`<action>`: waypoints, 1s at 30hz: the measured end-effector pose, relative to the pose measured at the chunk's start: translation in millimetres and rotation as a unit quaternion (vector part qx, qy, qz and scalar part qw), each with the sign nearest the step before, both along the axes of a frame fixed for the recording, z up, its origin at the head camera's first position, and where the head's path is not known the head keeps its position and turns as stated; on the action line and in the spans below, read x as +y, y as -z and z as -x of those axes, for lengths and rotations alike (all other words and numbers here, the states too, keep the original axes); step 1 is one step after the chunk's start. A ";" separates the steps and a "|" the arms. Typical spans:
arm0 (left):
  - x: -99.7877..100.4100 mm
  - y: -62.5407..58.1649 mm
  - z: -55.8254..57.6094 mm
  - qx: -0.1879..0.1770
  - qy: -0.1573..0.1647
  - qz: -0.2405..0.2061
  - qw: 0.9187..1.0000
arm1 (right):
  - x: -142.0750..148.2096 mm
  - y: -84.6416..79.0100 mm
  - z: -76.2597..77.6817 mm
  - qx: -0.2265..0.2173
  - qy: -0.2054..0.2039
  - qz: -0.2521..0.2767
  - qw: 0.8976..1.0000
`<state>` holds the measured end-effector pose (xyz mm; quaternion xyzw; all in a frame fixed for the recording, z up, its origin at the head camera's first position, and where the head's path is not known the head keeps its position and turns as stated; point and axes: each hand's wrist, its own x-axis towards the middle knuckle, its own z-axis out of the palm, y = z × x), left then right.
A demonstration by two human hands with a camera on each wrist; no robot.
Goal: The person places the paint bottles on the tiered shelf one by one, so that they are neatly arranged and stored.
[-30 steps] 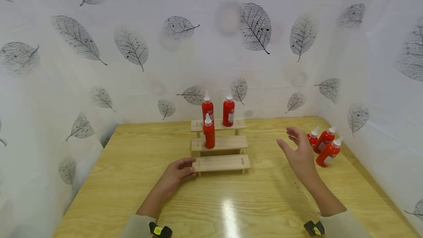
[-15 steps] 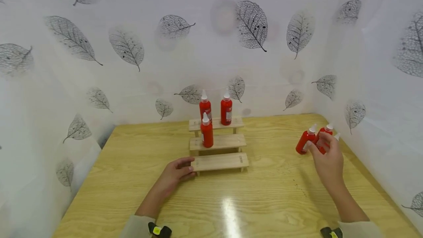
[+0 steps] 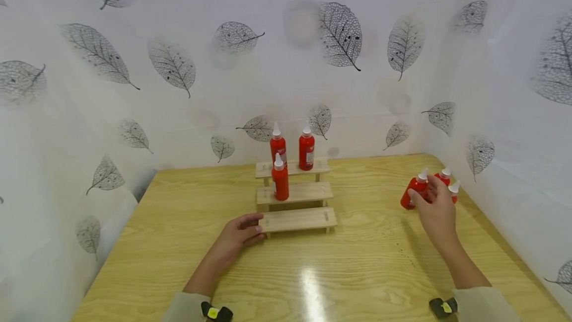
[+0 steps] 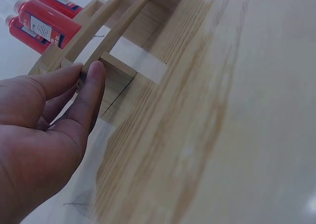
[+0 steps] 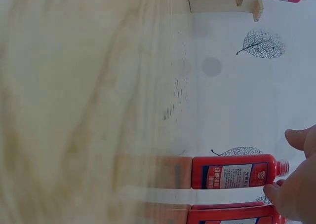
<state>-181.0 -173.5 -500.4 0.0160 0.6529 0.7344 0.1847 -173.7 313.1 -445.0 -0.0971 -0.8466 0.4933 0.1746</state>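
Observation:
A three-tier wooden display stand (image 3: 297, 219) stands mid-table. My left hand (image 3: 237, 235) pinches the left end of its lowest step; the left wrist view has thumb and fingertips (image 4: 96, 68) on the wood's edge. Two red squeeze bottles with white nozzle caps stand on the top step, the right one (image 3: 306, 152) apart from the left. Another bottle (image 3: 280, 183) is on the middle step. At right, my right hand (image 3: 435, 212) is at the nearest bottle (image 5: 232, 172) of a group, one finger touching its shoulder and another digit apart from it.
Behind the right hand stand more red bottles (image 3: 454, 192), partly hidden by it. A white leaf-print curtain (image 3: 286, 73) closes off the back and sides of the wooden table (image 3: 357, 262). Small dark marks (image 3: 399, 247) dot the tabletop at right.
My right hand has moved right to the bottle group, then slightly left onto its leftmost bottle. The left hand stays on the stand. The view has shifted slightly.

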 end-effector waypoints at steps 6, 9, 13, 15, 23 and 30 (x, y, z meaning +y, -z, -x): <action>-0.1 -1.2 -0.6 0.000 0.001 -0.004 1.000 | -0.9 2.2 7.2 0.000 0.011 -0.001 1.000; -0.5 -1.4 -0.7 -0.002 0.002 -0.004 1.000 | -2.2 2.0 10.9 0.005 0.014 -0.004 1.000; -1.0 -1.8 -1.1 -0.001 0.002 -0.004 1.000 | -4.4 1.4 17.2 0.014 0.014 -0.018 1.000; -1.3 -2.0 -1.4 0.001 0.002 -0.004 1.000 | -5.6 1.3 21.2 0.017 0.016 -0.028 0.999; -0.9 1.1 -0.7 0.002 -0.002 -0.004 1.000 | -8.5 2.7 37.1 0.018 0.027 -0.049 0.998; -0.1 1.6 -0.6 0.002 -0.003 -0.006 1.000 | -6.8 4.3 44.2 -0.003 0.028 -0.044 0.999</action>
